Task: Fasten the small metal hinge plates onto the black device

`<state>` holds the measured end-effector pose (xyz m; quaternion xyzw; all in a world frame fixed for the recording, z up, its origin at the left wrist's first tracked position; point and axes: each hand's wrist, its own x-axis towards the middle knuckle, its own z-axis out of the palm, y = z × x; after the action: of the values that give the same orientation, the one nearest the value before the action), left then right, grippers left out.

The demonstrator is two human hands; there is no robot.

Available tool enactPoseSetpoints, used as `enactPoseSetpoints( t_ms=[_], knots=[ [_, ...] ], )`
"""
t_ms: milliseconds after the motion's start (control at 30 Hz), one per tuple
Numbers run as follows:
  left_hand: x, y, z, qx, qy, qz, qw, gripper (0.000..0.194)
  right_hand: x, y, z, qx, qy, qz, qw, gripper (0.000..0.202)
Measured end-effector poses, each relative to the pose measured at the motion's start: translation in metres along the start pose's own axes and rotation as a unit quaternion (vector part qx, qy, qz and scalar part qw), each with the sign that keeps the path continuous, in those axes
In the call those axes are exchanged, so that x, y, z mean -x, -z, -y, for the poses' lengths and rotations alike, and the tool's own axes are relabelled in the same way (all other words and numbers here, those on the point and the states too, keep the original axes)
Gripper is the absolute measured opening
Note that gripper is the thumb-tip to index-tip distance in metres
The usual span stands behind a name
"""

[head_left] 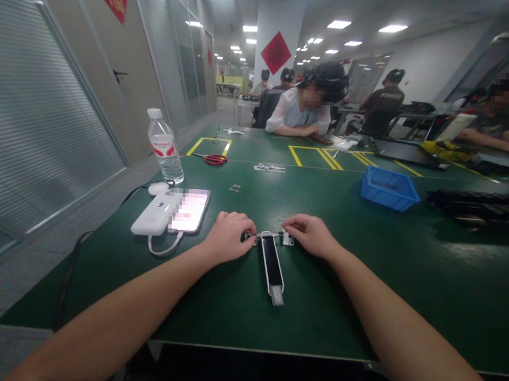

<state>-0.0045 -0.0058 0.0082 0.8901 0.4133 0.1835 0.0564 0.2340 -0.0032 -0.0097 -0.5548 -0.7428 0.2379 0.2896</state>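
Two-handed | pinching left bracket (253, 241) in left hand (229, 238), fingers nearly closed | right hand (311, 235) at right bracket (288, 238), hold unclear | keep white-framed strip (272, 263) between them level

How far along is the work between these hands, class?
Apparently done: a thin bar crosses the far end of the black-and-white strip. In hand: the left hand and right hand are at small metal plates either side. Possibly left: loose small pieces beyond; whether they belong is unclear.
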Motion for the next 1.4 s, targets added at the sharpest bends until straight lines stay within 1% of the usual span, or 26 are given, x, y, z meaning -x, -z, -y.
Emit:
enactPoseSetpoints(
  t_ms=[100, 300, 500, 700, 1000, 1267, 1400],
  knots=[
    [-0.0001, -0.0008, 0.0005, -0.002, -0.001, 0.000, 1.000, 0.009, 0.0002, -0.0020, 0.0021, 0.014, 0.024, -0.010, 1.000, 0.018],
    [-0.0006, -0.0017, 0.0006, -0.005, -0.005, 0.001, 1.000, 0.009, -0.0001, -0.0045, -0.0007, 0.016, 0.038, -0.019, 0.999, 0.017],
    [-0.0004, -0.0013, -0.0009, -0.006, -0.004, 0.011, 1.000, 0.009, -0.0003, -0.0063, -0.0025, 0.017, 0.069, -0.036, 0.997, 0.016],
    [0.0002, -0.0001, -0.0026, -0.012, 0.007, 0.014, 1.000, 0.009, 0.0006, -0.0066, -0.0022, 0.012, 0.062, -0.038, 0.997, 0.017],
    [0.0000, 0.0005, -0.0024, -0.014, 0.007, 0.017, 1.000, 0.010, 0.0010, -0.0065, -0.0014, -0.002, 0.043, -0.025, 0.999, 0.020],
    [0.0001, -0.0014, -0.0007, 0.001, 0.005, 0.011, 1.000, 0.009, 0.0022, -0.0058, -0.0002, -0.027, 0.055, -0.003, 0.998, 0.020],
    [0.0005, -0.0012, -0.0008, -0.003, 0.003, 0.011, 1.000, 0.010, 0.0027, -0.0031, 0.0010, -0.031, 0.072, 0.016, 0.997, 0.019]
  ],
)
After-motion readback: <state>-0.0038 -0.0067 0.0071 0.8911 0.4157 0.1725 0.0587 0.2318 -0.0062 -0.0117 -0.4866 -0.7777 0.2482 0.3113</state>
